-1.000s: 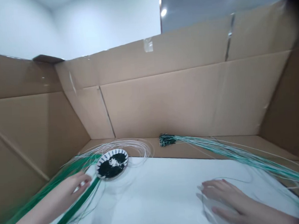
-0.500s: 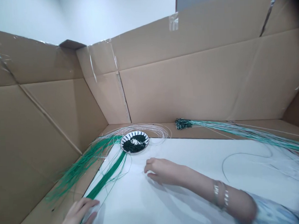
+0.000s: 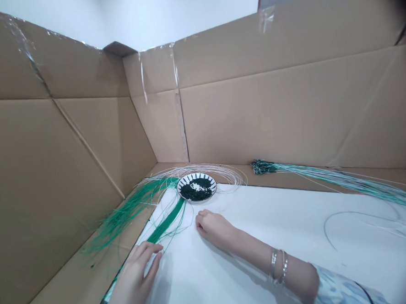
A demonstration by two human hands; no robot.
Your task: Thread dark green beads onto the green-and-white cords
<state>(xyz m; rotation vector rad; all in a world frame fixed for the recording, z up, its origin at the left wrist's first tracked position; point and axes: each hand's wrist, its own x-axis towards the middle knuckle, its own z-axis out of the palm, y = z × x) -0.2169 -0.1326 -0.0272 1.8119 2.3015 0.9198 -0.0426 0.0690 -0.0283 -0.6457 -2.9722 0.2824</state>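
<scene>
On the white board, my left hand (image 3: pixel 139 263) lies over the near end of a flat bundle of green threads (image 3: pixel 168 223). Its thumb stands a little apart from the bent fingers, and no thing shows between them. My right hand (image 3: pixel 212 227), to the right of the bundle, is closed with its fingertips pressed together; whatever they may pinch is too small or hidden. Just beyond both hands, a white plate (image 3: pixel 181 188) with blue rim stripes holds small dark green bead-like bits (image 3: pixel 198 195) around a few white ones. Loose thin green strands curl beside the bundle.
More green threads (image 3: pixel 124 216) spread along the left cardboard floor. Pale looped line (image 3: pixel 225 171) lies behind the plate. Thin strands with a dark green clump (image 3: pixel 264 166) at one end run along the back right. High cardboard walls (image 3: pixel 255 112) stand left and behind.
My left hand has moved forward along the green bundle. My right hand's fingers, parted before, have closed together. The view has shifted, so the box and plate appear farther right.
</scene>
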